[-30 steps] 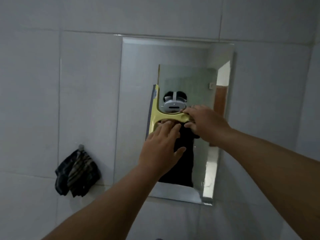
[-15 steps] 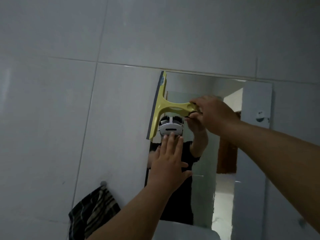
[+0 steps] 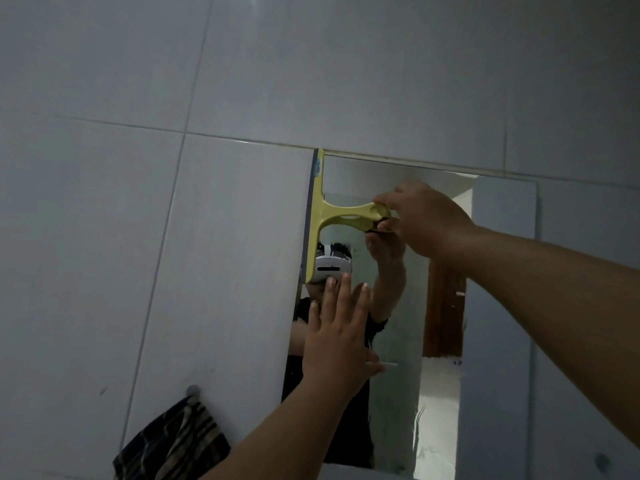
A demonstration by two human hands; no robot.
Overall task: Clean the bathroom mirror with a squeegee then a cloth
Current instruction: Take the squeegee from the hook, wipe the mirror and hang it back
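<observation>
A frameless mirror [image 3: 394, 341] is fixed to the grey tiled wall. A yellow squeegee [image 3: 323, 216] stands with its blade upright along the mirror's left edge, its top end at the upper left corner. My right hand [image 3: 420, 220] is shut on the squeegee's handle, which points right. My left hand [image 3: 341, 327] lies flat on the glass below the squeegee, fingers spread and pointing up, holding nothing. A dark striped cloth [image 3: 173, 441] hangs from a wall hook [image 3: 193, 389] at the lower left.
Large grey wall tiles [image 3: 104, 237] surround the mirror. The glass reflects a person in dark clothes, a brown door and a bright opening. A light ledge [image 3: 349, 472] shows under the mirror's bottom edge.
My right hand has carried the squeegee from the mirror's middle up to its top left corner. My view has tilted upward. My left hand stays flat on the glass below.
</observation>
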